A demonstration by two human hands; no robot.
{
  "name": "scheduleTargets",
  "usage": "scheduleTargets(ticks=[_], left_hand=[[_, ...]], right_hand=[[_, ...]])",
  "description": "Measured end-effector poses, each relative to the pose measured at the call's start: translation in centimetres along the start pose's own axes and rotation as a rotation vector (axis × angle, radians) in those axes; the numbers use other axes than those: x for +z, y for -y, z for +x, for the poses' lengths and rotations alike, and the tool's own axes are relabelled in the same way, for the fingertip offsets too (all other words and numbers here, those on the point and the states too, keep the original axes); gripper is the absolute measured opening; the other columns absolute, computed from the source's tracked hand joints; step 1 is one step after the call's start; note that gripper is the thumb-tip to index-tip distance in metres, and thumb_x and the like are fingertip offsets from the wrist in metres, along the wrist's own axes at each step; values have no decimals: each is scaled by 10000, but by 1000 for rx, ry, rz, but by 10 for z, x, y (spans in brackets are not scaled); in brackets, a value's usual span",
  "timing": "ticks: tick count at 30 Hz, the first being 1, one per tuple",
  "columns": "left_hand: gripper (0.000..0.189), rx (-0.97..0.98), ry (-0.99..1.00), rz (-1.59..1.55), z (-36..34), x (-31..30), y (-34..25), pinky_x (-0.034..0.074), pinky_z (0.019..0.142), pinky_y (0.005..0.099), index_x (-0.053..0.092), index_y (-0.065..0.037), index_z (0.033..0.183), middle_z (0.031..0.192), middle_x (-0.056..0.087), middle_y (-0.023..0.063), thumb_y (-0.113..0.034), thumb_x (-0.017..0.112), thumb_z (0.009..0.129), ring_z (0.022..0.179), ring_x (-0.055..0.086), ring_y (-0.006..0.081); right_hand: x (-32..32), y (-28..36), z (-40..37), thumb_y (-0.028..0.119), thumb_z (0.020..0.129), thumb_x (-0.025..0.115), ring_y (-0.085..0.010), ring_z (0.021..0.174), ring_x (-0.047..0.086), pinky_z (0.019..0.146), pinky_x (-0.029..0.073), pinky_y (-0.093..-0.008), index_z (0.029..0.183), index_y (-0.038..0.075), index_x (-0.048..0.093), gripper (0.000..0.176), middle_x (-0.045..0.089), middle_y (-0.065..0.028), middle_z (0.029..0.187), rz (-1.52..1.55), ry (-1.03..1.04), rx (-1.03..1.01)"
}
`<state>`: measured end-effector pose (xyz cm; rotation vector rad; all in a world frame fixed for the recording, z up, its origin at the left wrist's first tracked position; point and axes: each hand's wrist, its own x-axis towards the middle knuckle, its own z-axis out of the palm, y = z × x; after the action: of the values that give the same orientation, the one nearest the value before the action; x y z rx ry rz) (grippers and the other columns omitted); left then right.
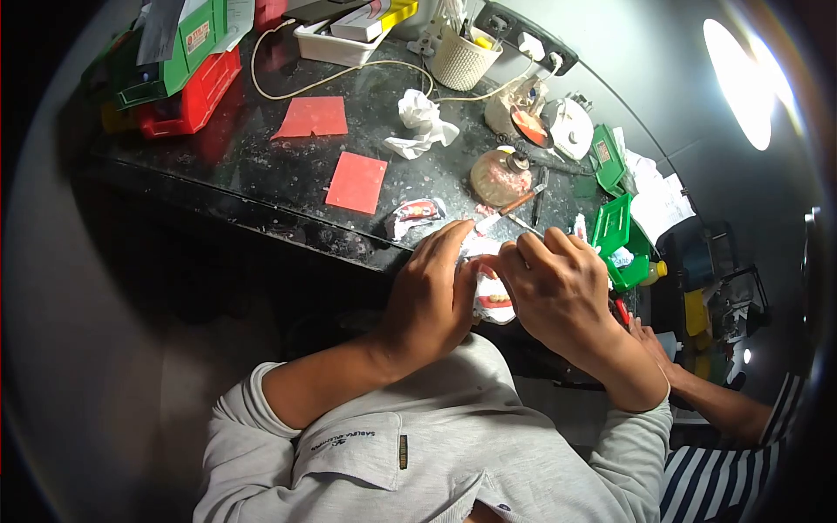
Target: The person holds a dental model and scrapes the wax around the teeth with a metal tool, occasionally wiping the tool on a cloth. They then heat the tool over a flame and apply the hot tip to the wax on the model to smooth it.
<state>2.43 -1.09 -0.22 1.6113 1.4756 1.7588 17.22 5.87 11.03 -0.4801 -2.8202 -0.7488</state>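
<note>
Close to my chest, at the bench's front edge, is a white plaster dental model [495, 312] with pink wax and a row of teeth. My left hand [429, 292] is closed round its left side, thumb against it. My right hand [558, 283] has curled fingers closed over its upper right, and these hide part of the model. A second plaster piece with reddish wax [417, 215] lies just beyond my left hand. Past my right fingers rests a wax knife [516, 207] with a brown handle, beside a round glass burner [500, 177].
Two pink wax sheets [357, 183] and crumpled tissue [422, 122] lie on the black bench [235, 166]. Green bins [613, 228] stand at right, with red and green bins [193, 100] at far left. Another person's arm [711, 397] reaches in from the right.
</note>
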Motion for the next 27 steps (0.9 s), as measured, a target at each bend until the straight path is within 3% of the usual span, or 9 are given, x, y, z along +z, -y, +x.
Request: scheduleTargets(ticks=[12,14,16,19,20,23,24,25,27], left_hand=[[370,8,-42,46,0,2,0,540,1059,473,602,89,1379,1323,687,307,-85,617,1053,1239,685,460],[394,-36,-4,-2,3,2,2,528,1031,522,565,90,1390,1273,674,323,-70,607,1033,1183,665,491],[334,-62,-13,1,8,1,-1,557,977,498,610,45,1361,1193,716,292,-56,574,1044,1112,707,457],[296,-194,12,-143,19,1,8,581,929,344,616,70,1355,1152,771,204,-30,534,1089,1039,757,228],[297,-253,32,-195,23,-2,2,576,949,348,613,71,1358,1176,764,201,-43,521,1099,1074,745,226],[442,-69,30,-22,20,-2,4,553,1022,405,593,77,1379,1282,699,266,-189,692,1040,1191,704,318],[556,44,43,136,15,-5,-3,539,1059,435,580,80,1397,1332,663,294,-262,769,1001,1238,680,367],[909,76,106,261,8,-7,-10,476,1141,511,497,67,1501,1474,530,339,-422,907,854,1360,567,473],[1019,90,210,326,3,-7,-18,444,1168,535,449,62,1542,1530,461,341,-467,924,812,1408,507,495]], right_hand=[[4,-1,-2,277,976,747,-203,695,598,596,464,-356,771,105,665,281,578,-27,769,-83,-47,142],[-3,-7,-1,282,963,765,-203,681,597,575,469,-365,756,111,650,292,573,-23,749,-64,-71,229],[-6,-16,-3,236,953,810,-235,609,575,546,451,-388,791,90,655,267,551,-40,706,-15,-116,273],[-5,-20,-10,224,954,810,-236,609,580,535,433,-396,804,90,667,247,549,-40,701,9,-142,319],[-4,-21,-14,249,963,798,-240,616,589,535,449,-397,775,93,658,282,552,-43,693,21,-127,344],[0,-25,-24,271,973,788,-252,618,603,535,463,-404,747,91,654,318,564,-51,687,72,-114,402],[2,-27,-28,269,973,788,-262,613,606,533,462,-412,748,86,661,317,572,-55,689,107,-111,427],[3,-29,-32,269,973,788,-262,613,606,533,462,-412,748,86,661,317,572,-55,689,110,-113,438],[7,-32,-41,262,968,794,-275,607,614,531,455,-424,751,74,674,312,575,-66,679,160,-95,501]])
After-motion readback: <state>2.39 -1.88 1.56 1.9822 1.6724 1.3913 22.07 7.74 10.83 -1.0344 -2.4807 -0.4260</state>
